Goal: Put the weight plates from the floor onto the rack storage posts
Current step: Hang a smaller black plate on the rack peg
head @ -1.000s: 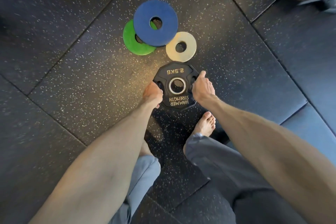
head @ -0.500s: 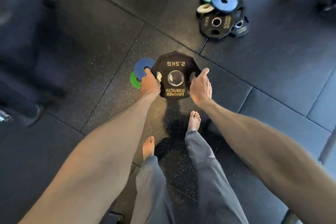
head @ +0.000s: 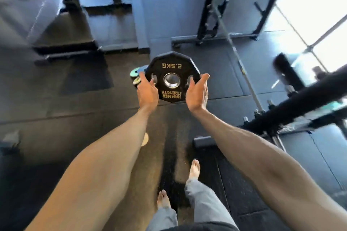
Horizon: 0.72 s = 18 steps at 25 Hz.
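now off the floor, black 2.5kg plate (head: 172, 77) rides chest-high, left hand (head: 147, 91) and right hand (head: 197, 93) clamped on opposite edges, view swung up toward rack (head: 304, 103); posts next.

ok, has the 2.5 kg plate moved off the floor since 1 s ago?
Yes. The 2.5 kg plate is lifted off the rubber floor, held between both hands.

Dark rubber floor (head: 84, 118) — bright window (head: 309, 15)
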Each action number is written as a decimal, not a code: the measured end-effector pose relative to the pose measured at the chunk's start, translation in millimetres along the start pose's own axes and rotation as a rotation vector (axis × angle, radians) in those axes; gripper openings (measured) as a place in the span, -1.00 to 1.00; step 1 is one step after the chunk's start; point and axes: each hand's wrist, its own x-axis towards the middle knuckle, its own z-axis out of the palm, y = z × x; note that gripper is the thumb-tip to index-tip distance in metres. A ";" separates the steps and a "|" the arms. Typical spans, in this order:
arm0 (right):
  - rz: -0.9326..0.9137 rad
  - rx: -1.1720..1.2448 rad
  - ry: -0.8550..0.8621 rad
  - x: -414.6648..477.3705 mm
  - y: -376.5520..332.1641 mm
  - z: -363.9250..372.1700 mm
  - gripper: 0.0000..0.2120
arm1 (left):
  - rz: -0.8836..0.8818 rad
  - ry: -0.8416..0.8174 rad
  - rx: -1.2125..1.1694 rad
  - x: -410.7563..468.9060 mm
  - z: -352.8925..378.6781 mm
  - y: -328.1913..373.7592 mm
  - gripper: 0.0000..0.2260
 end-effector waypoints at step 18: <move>0.022 0.359 1.435 -82.6 142.5 -582.4 -0.84 | 0.653 -0.566 -0.576 -461.2 261.5 334.3 -0.85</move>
